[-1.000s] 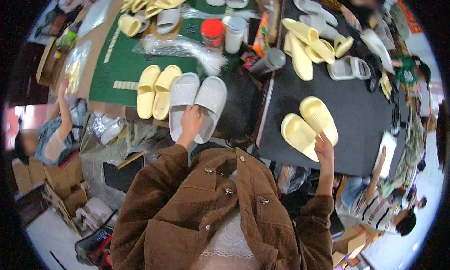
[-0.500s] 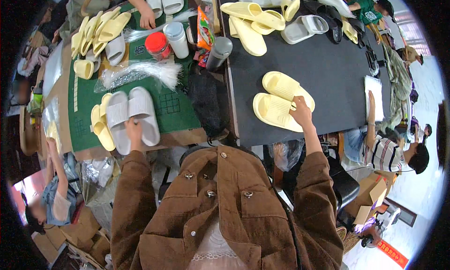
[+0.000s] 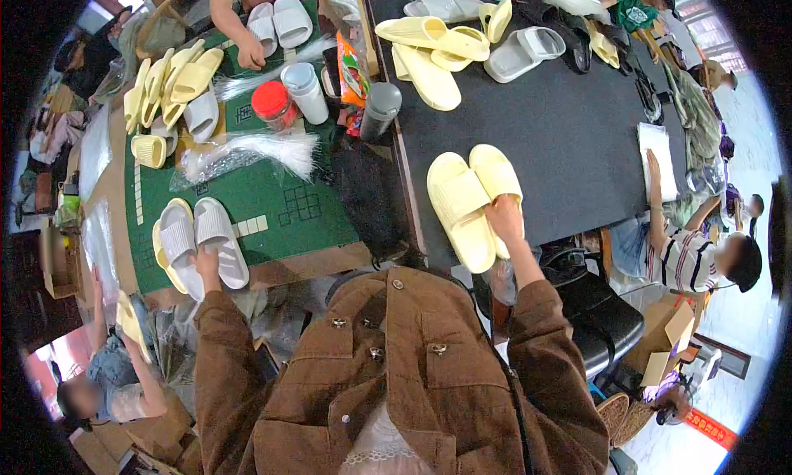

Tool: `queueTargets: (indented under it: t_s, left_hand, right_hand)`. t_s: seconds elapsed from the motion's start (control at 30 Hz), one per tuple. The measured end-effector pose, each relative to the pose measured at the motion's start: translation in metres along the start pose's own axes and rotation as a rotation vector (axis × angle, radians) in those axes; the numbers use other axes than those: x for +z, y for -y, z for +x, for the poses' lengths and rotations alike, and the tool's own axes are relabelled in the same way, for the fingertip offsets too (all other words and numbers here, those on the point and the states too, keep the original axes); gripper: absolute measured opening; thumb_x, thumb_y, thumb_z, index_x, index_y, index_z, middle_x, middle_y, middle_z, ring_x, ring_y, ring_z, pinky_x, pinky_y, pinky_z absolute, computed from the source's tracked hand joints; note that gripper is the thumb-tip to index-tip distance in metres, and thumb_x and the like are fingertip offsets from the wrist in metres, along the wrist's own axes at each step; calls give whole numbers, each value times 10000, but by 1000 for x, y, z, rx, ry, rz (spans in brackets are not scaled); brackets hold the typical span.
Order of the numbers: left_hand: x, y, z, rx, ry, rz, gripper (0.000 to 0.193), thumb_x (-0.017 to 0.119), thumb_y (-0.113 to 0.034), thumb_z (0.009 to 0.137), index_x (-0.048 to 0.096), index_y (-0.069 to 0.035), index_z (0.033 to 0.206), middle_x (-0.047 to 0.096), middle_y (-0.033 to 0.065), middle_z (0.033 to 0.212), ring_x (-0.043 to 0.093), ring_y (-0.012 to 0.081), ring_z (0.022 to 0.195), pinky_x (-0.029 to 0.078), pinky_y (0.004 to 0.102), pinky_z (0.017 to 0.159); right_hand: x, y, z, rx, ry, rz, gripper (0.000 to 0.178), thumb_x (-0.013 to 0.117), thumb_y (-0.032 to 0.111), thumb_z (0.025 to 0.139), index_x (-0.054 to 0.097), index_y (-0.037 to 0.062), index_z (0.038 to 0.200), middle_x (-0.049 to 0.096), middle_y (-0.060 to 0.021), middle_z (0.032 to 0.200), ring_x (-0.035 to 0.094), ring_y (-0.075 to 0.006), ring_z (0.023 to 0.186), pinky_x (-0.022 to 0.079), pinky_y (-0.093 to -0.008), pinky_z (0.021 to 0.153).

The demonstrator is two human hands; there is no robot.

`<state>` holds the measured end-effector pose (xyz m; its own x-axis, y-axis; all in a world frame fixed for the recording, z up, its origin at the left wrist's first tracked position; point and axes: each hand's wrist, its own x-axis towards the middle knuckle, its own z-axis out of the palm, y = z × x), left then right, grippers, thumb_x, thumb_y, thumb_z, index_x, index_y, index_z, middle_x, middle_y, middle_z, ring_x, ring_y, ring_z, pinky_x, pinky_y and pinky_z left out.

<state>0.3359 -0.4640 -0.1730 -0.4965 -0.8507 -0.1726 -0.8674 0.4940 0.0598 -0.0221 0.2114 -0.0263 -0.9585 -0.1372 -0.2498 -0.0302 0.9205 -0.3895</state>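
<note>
Slippers (image 3: 456, 198) at R: pale yel, ribbed; grey pr (image 3: 213, 226) L, ribbed too.

Ancillary items
A red-lidded jar (image 3: 274, 105) stands beside a white tumbler (image 3: 306, 97); a grey tumbler (image 3: 380, 112) stands beside an orange packet (image 3: 352, 72); white strands (image 3: 289, 151) lie on the green mat (image 3: 332, 221).

Head cam's showing me the left hand (image 3: 206, 264) gripping grey slides (image 3: 216, 225), mostly hiding something yellow (image 3: 167, 269) by the green mat's (image 3: 272, 186) edge. My right hand (image 3: 505, 217) has pale yellow slides (image 3: 454, 198) at the black tabletop (image 3: 577, 145). Red-lidded jar (image 3: 273, 103) sits beside a pale cup (image 3: 305, 94) farther back.
</note>
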Motion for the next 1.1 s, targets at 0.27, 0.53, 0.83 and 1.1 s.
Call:
queueTargets:
  t_s: [0.27,0.53,0.83,1.1]
  left_hand:
    - [-29,-170,-128,166,-430,-187,535,643,-214,769,518,-94,1275,303,304,1403,311,475,1281,292,515,1043]
    - [-81,-370,-223,872,7,-650,423,607,-80,785,548,-34,1201,381,231,1368,359,415,1259,293,472,1058]
    - [-89,-497,-286,1409,247,-463,580,624,-172,813,436,-198,1361,365,229,1361,347,397,1279,317,459,1051]
    - [-57,-538,-302,1393,203,-224,488,662,-295,791,518,-55,1190,475,171,1135,497,323,1060,450,440,881]
  right_hand:
    - [32,34,1,64,-131,565,389,705,246,782,601,-111,896,614,-157,666,600,-237,611,471,-367,594]
    - [14,5,-44,120,-87,968,263,518,17,886,558,-87,1125,634,-161,1010,641,-211,902,497,-291,818]
    - [-116,20,-67,19,-496,1076,169,539,147,934,620,19,1010,643,-76,1018,616,-150,893,490,-268,728]
    - [-198,52,-76,-663,-926,1087,162,542,167,935,558,19,1000,618,-202,1079,601,-270,1023,474,-407,915]
